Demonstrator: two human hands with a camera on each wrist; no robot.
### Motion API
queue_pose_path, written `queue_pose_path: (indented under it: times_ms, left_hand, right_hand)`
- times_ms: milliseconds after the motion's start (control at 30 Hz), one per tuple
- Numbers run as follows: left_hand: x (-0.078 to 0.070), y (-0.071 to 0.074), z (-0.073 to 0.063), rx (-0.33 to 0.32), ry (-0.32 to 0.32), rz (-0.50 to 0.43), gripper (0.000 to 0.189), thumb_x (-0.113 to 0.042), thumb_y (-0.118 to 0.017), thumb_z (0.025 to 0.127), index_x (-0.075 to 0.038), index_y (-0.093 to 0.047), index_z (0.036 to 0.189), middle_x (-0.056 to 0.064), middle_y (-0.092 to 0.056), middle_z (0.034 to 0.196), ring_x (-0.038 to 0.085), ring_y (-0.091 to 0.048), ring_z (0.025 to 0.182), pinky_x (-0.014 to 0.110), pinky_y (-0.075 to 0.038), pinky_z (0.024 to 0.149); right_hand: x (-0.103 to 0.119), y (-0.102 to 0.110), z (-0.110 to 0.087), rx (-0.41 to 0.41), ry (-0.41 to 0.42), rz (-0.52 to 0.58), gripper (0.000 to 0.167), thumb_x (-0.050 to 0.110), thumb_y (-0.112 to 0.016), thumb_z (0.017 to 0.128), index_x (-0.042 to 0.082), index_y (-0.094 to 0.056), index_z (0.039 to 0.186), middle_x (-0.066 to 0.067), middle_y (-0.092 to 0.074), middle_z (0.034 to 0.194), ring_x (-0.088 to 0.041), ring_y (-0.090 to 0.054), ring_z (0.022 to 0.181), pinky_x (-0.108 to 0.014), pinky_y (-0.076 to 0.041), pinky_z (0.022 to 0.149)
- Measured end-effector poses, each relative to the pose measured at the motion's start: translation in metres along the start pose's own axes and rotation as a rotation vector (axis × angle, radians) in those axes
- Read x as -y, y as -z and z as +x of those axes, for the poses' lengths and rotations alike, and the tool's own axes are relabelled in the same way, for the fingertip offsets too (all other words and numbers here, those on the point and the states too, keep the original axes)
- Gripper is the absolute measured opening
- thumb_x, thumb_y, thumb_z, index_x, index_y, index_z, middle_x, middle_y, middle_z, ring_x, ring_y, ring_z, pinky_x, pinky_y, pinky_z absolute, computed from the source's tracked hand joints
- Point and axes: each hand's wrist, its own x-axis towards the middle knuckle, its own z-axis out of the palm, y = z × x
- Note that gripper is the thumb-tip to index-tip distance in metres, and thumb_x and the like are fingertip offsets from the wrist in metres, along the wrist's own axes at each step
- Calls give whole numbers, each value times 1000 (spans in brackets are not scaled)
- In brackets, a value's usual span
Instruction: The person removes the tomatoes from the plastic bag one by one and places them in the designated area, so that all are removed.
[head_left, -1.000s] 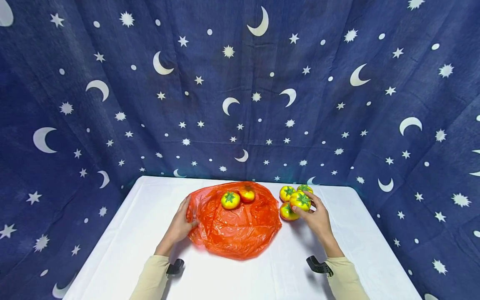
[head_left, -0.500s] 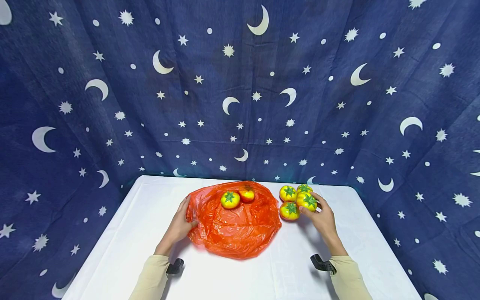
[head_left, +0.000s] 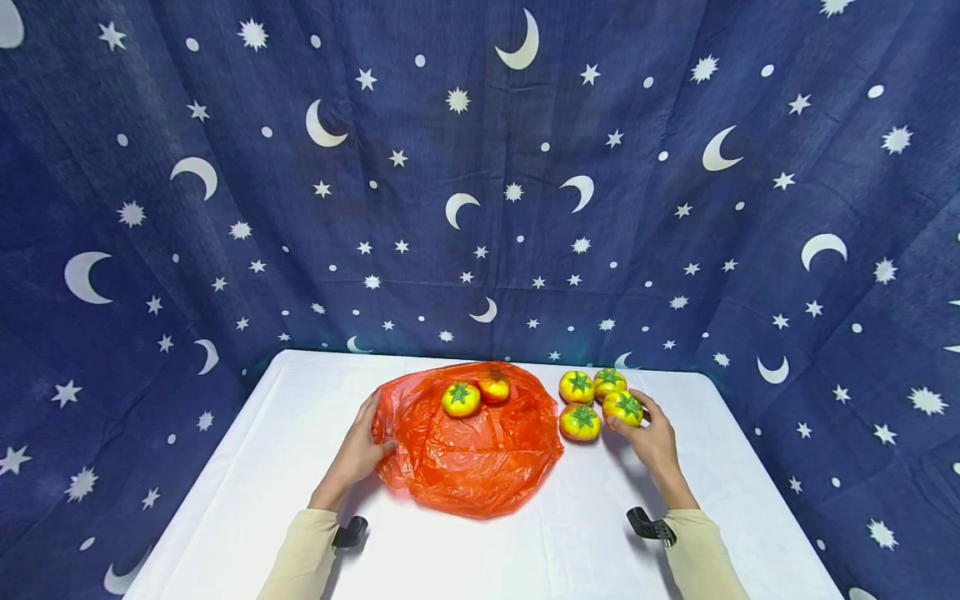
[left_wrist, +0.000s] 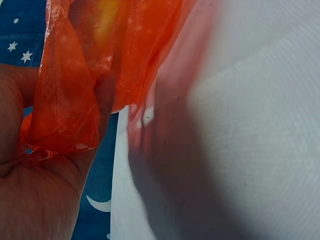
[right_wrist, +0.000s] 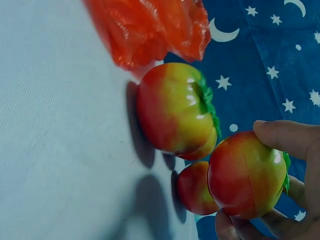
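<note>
My left hand (head_left: 362, 452) holds the left edge of a thin red plastic bag (head_left: 480, 475), thumb on the near side. In the left wrist view the film of the bag (left_wrist: 65, 100) passes between thumb and fingers; some fingers are hidden behind it. My right hand (head_left: 654, 442) grips a yellow-red tomato (head_left: 622, 408) with a green star-shaped top, thumb on one side and fingers on the other. In the right wrist view this tomato (right_wrist: 247, 175) is raised off the tabletop, its shadow apart from it.
Three similar tomatoes stand right of the bag: one at front (head_left: 580, 422), one behind it (head_left: 577, 387) and one at back right (head_left: 610, 382). Two more, a yellow tomato (head_left: 461, 400) and a redder tomato (head_left: 494, 388), sit within the bag's outline. A white cloth (head_left: 285, 433) covers the table.
My right hand has moved right with its tomato, away from the front tomato it overlapped earlier, uncovering more of the others. The left hand and the bag stay in place.
</note>
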Motion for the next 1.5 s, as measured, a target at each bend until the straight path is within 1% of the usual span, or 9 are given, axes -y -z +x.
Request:
queue_pose_path:
  times_ms: [100,233,467,600,733,967,1100,1333,1500]
  left_hand:
    - [0,0,0,-4,-6,-1,100,3,-71,80,-9,-11,159,17,-13,164,45,-22,147,59,-23,118]
    - [0,0,-1,-10,-5,-4,100,4,-71,79,-9,-12,159,16,-14,164,45,-23,147,59,-23,118]
    - [0,0,-2,-17,-18,1,100,6,-71,78,-8,-13,158,17,-15,163,46,-23,147,59,-22,118]
    - [-1,1,-2,-13,-9,-4,100,5,-71,78,-9,-13,158,16,-15,164,44,-24,147,57,-22,119]
    - [-1,1,-1,-10,-5,6,100,5,-70,79,-9,-12,159,16,-14,164,45,-23,148,58,-22,119]
    - [-2,1,-1,-12,-5,-1,100,5,-71,78,-9,-13,158,16,-14,164,44,-22,148,58,-22,119]
    - [-1,1,-2,-16,-9,7,100,5,-71,78,-9,-13,158,17,-15,164,45,-23,147,58,-22,119]
    - [0,1,-2,-12,-9,5,100,5,-70,78,-9,-12,158,17,-14,164,45,-21,148,58,-22,119]
    - [0,1,-3,-13,-9,8,100,4,-71,78,-8,-13,158,17,-14,164,45,-21,148,59,-21,119]
  right_hand:
    - [-4,0,3,9,-7,-21,75,20,-77,81,11,-43,147,-24,-42,149,-42,-41,134,-55,-37,110]
    - [-10,-2,6,20,-18,-55,75,22,-77,81,11,-42,147,-24,-40,151,-43,-39,136,-57,-33,112]
    - [-18,-5,9,31,-42,-89,76,28,-77,81,10,-43,146,-26,-38,151,-46,-43,131,-59,-33,111]
    - [-23,-7,12,40,-59,-86,77,27,-77,82,10,-40,148,-26,-37,152,-44,-44,130,-58,-33,112]
    - [-26,-9,15,51,-54,-94,79,26,-76,82,10,-38,149,-26,-39,151,-43,-46,130,-56,-34,112]
    - [-28,-12,16,68,-48,-91,76,28,-78,82,10,-42,146,-29,-44,147,-44,-48,130,-55,-36,111]
    - [-28,-12,16,80,-47,-89,75,26,-77,82,10,-41,147,-29,-42,148,-44,-46,132,-56,-35,113]
    - [-30,-14,20,99,-41,-136,76,22,-74,84,10,-38,149,-26,-38,151,-45,-41,136,-57,-30,115]
    - [-31,-14,21,118,-60,-131,78,23,-73,84,11,-34,151,-28,-38,151,-46,-38,137,-59,-28,115]
